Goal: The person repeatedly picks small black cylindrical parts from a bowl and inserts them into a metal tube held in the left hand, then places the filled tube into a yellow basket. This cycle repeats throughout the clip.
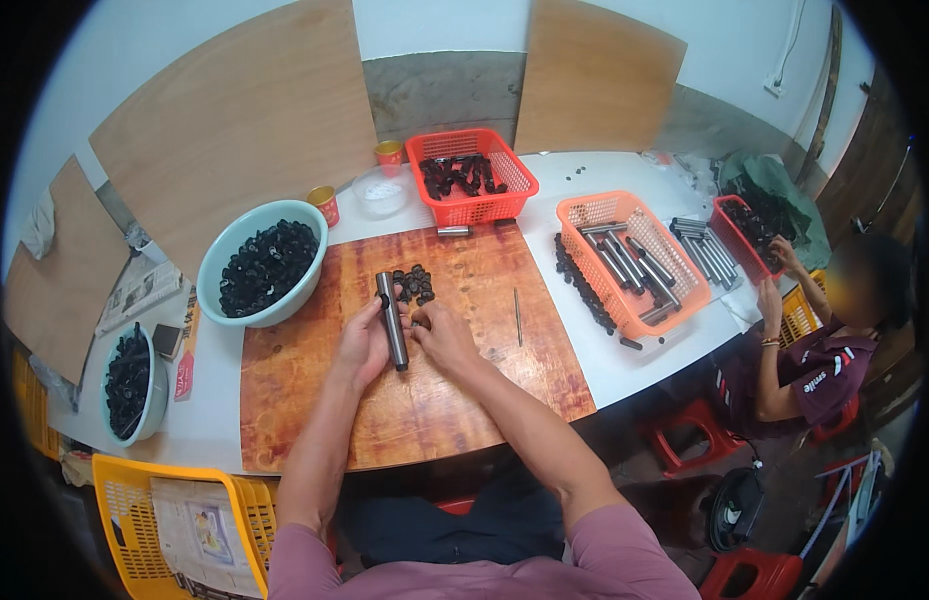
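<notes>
My left hand (360,342) is closed around a grey metal tube (391,325) with a dark slot-like mark near its upper end, held tilted over the brown wooden board (464,420). Close by on the right, my right hand (446,342) has its fingers drawn together, with a small black piece (421,322) at the fingertips, partly hidden. Just beyond both hands lies a loose pile of small black pieces (416,283). A thin metal rod (518,318) rests on the board to the right of my right hand.
Bowls of black parts (269,262) stand left. A red basket (474,212) of dark parts stands behind the board; an orange basket (674,290) of metal tubes is right, beside a row of black pieces (582,287). A co-worker (814,360) sits far right.
</notes>
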`<control>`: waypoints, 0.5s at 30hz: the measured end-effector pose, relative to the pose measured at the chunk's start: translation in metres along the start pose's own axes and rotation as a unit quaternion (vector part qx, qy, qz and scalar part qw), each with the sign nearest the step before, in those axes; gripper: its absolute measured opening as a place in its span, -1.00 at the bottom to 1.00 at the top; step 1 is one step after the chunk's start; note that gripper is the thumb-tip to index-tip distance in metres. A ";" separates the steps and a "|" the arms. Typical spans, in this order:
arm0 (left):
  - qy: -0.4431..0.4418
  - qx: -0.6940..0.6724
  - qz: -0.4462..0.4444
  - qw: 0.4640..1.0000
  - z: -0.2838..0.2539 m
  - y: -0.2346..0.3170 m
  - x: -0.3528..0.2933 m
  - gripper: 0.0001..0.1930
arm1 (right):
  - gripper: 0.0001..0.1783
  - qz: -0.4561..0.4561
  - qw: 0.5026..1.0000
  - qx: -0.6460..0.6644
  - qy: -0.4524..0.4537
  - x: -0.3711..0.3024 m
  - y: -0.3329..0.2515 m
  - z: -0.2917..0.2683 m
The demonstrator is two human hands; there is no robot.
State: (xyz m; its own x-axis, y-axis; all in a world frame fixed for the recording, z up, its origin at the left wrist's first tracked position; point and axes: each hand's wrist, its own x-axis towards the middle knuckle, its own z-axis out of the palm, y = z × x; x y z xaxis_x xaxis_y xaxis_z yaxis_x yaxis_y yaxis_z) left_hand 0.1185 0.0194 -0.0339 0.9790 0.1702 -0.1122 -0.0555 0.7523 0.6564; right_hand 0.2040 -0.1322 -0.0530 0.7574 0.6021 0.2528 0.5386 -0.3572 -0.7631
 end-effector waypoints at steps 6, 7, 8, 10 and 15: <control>-0.015 -0.034 0.028 0.999 -0.016 -0.006 -0.007 -0.57 | -0.73 0.008 0.996 -0.014 -0.090 0.015 -0.001 -0.016; -0.025 -0.048 0.037 0.998 -0.018 -0.003 -0.006 -0.56 | -0.73 0.002 0.996 -0.002 -0.093 0.016 -0.001 -0.016; -0.014 -0.058 0.046 0.997 -0.019 -0.003 -0.007 -0.56 | -0.73 -0.023 0.997 -0.014 -0.071 0.013 0.001 -0.015; 0.011 -0.073 0.062 0.995 -0.016 -0.002 -0.008 -0.56 | -0.72 -0.075 0.996 -0.033 -0.025 0.006 0.006 -0.010; 0.039 -0.090 0.076 0.992 -0.025 -0.005 -0.001 -0.59 | -0.70 -0.049 0.998 -0.014 -0.033 0.007 -0.002 -0.008</control>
State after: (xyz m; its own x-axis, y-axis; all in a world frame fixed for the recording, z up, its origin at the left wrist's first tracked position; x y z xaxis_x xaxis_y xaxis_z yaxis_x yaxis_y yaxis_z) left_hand 0.1127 0.0307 -0.0556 0.9393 0.3328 -0.0837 -0.2416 0.8145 0.5275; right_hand 0.2110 -0.1328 -0.0451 0.6753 0.6800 0.2858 0.6201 -0.3136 -0.7191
